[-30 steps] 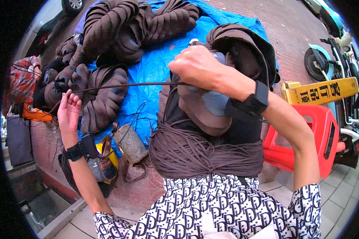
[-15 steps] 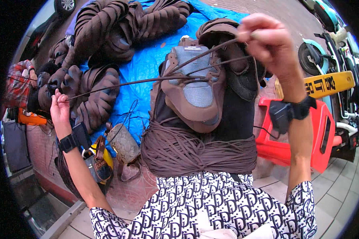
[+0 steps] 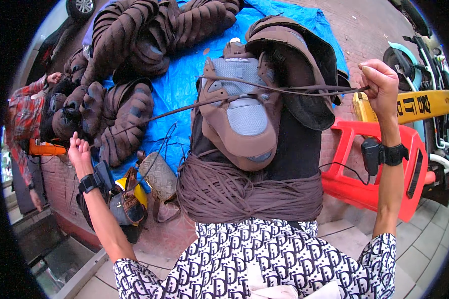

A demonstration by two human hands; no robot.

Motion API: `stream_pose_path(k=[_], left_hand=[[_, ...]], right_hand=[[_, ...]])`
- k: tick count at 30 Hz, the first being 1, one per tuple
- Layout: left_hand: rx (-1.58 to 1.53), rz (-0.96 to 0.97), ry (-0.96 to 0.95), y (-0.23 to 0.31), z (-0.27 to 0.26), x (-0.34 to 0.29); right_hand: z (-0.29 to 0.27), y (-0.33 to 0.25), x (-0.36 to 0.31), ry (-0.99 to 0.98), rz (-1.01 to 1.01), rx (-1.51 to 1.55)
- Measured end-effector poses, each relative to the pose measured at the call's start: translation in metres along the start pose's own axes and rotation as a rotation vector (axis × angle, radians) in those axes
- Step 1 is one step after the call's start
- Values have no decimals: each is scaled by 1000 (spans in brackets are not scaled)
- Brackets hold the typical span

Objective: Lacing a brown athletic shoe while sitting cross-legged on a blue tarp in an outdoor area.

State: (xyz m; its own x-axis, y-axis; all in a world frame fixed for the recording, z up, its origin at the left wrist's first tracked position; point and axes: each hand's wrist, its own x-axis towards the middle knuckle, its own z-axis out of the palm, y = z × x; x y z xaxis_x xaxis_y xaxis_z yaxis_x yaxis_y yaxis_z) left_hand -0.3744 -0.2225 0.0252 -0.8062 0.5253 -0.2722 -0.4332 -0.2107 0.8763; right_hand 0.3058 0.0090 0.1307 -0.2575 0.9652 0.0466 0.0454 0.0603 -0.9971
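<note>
On my lap lies a brown shoe upper [image 3: 217, 124] with blue-grey mesh on its tongue and toe, its toe toward me. A long brown shoelace [image 3: 184, 106] runs through its eyelets and is pulled out to both sides. At the right, my right hand [image 3: 380, 82] is closed in a fist around the doubled strands. Lower at the left, my left hand [image 3: 80, 151] pinches the other stretch, one finger sticking up. A thick bundle of brown laces [image 3: 244, 194] lies across my lap, below the toe. More uppers [image 3: 297, 65] are stacked just beyond the right side.
Long nested rows of shoe uppers [image 3: 124, 37] lie on a blue tarp [image 3: 167, 94]. A red plastic stool [image 3: 384, 197] and a yellow board [image 3: 424, 108] stand right. Bags [image 3: 157, 177] sit by my left arm. Another person in a plaid shirt [image 3: 27, 114] is at far left.
My right hand has swung outward to the right and slightly down, drawing the lace strands longer. My left hand has dropped a little. The other person's arms show more now.
</note>
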Motion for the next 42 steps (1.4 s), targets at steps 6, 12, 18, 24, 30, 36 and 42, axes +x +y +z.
stream_pose_path(k=[6,12,18,24,30,36,42], left_hand=[[129,-168,56,0,-26,-4],[62,-97,-156,46,-11,35],[57,80,-105,110,12,74],[44,155,-124,150,13,80],[56,175,-91,177,-20,102],[128,188,-115,184,-64,127],[354,248,-40,177,-77,104]], right_hand=[[-2,19,-11,92,136,269],[-65,-27,-26,-11,54,220],[-132,-45,-65,-23,151,-759],[-199,-36,-74,214,-21,89],[-262,-30,-76,291,-55,167],[-266,-25,-82,462,-9,133],[-274,-30,-75,400,20,-123]])
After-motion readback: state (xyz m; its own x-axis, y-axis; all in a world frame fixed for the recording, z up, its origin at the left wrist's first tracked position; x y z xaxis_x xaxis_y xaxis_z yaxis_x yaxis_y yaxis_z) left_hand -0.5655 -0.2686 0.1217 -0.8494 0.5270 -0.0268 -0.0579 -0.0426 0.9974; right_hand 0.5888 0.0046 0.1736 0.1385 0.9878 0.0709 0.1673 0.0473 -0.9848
